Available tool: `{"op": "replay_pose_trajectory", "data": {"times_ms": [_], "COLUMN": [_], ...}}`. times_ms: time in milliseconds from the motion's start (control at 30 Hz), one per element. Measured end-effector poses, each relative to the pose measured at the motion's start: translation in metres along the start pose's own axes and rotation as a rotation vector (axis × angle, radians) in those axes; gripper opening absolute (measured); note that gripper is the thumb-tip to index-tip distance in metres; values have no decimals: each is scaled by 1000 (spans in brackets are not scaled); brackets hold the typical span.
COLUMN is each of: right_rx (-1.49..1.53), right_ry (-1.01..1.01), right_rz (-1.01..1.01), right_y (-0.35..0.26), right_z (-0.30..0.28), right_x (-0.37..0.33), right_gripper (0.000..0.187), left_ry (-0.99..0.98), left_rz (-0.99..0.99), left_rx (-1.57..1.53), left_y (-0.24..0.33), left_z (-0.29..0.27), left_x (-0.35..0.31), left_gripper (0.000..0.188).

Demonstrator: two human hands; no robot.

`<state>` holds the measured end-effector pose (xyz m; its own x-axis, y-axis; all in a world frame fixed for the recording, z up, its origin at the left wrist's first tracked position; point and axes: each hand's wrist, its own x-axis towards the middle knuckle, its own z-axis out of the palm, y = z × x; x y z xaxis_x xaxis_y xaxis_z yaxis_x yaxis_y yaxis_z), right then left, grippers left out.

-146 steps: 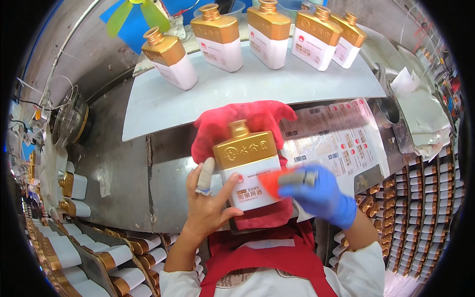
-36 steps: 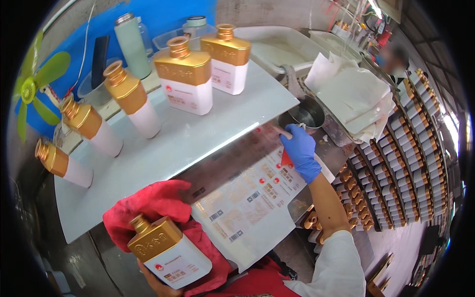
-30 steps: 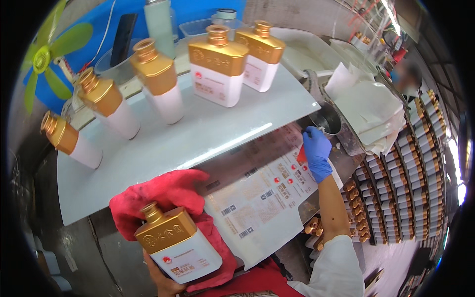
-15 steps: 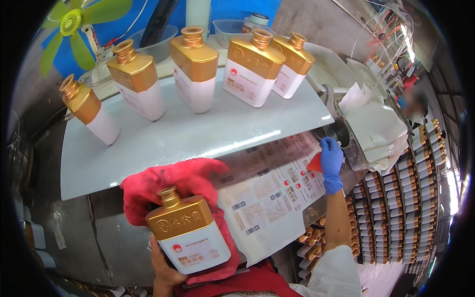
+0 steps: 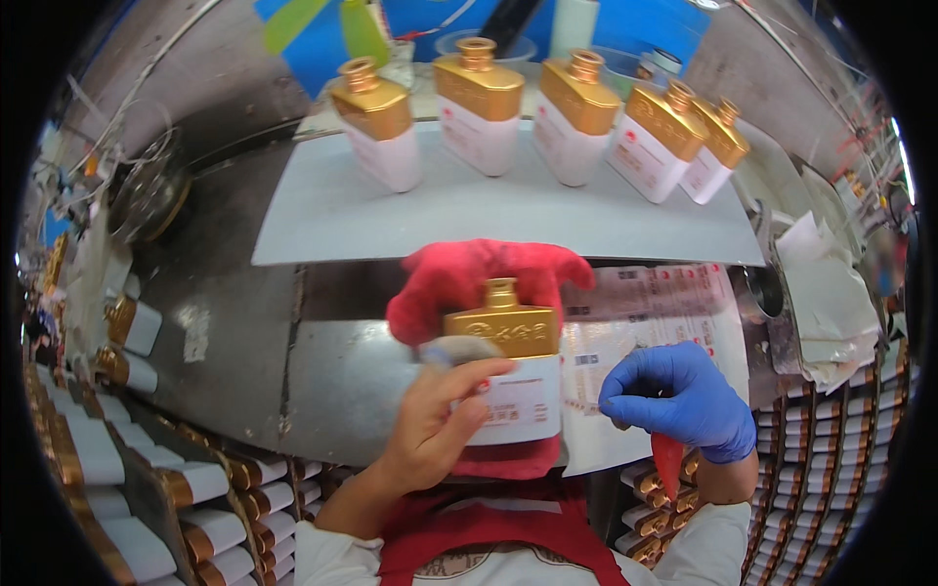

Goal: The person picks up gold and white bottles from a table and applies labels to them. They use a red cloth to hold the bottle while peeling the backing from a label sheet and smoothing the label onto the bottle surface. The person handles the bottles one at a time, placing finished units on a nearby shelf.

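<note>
A flat flask-shaped bottle (image 5: 523, 396), with gold shoulders and a white printed body, rests on a bunched red cloth (image 5: 445, 283) in front of me. My left hand (image 5: 435, 425) is bare and crosses the bottle's left side, thumb and fingers apart; a whitish covering on one finger is blurred by motion. To the right, my right hand (image 5: 684, 396) wears a blue glove, its thumb and fingertips pinched together. From its lower side sticks a red pointed piece (image 5: 666, 464), gripped in the palm. Whether the fingertips pinch anything else is unclear.
Several similar bottles (image 5: 479, 127) stand on a raised grey board (image 5: 489, 220) beyond the cloth. A printed sheet (image 5: 596, 376) lies right of the cloth. White papers (image 5: 831, 293) are piled at far right. Racks of bottles (image 5: 821, 459) flank both sides; a green fan (image 5: 362, 29) stands behind.
My left hand has let go of the bottle's lower edge and moved over its front. My right hand has come back from the sheet's far right corner toward the bottle. The view has turned left.
</note>
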<state>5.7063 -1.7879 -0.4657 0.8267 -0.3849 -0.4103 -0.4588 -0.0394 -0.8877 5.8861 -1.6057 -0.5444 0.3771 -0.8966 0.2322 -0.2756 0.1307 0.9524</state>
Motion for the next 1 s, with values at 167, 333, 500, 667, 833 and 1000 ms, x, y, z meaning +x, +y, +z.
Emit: {"op": "replay_pose_trajectory", "data": {"times_ms": [167, 333, 500, 667, 833, 1000], "right_rx": [100, 76, 67, 23, -135, -299], "right_ry": [-132, -140, -123, -21, 149, 194], "right_rz": [35, 58, 35, -16, -50, -86], "right_y": [-21, -16, -9, -2, 3, 12], "right_z": [21, 30, 29, 28, 23, 14], "right_x": [17, 33, 48, 69, 95, 113], "right_gripper": [16, 18, 19, 18, 20, 22], "left_ry": [-115, -4, 74, 140, 188, 186], "left_rz": [-165, -261, -279, -203, -139, -184], "left_rx": [-493, -469, -367, -177, 100, 62], "left_y": [8, 6, -9, -17, -26, -40], "left_z": [-2, -4, -6, -10, -11, -8], "left_x": [5, 1, 6, 23, 51, 65], "left_gripper": [23, 15, 11, 8, 7, 7]}}
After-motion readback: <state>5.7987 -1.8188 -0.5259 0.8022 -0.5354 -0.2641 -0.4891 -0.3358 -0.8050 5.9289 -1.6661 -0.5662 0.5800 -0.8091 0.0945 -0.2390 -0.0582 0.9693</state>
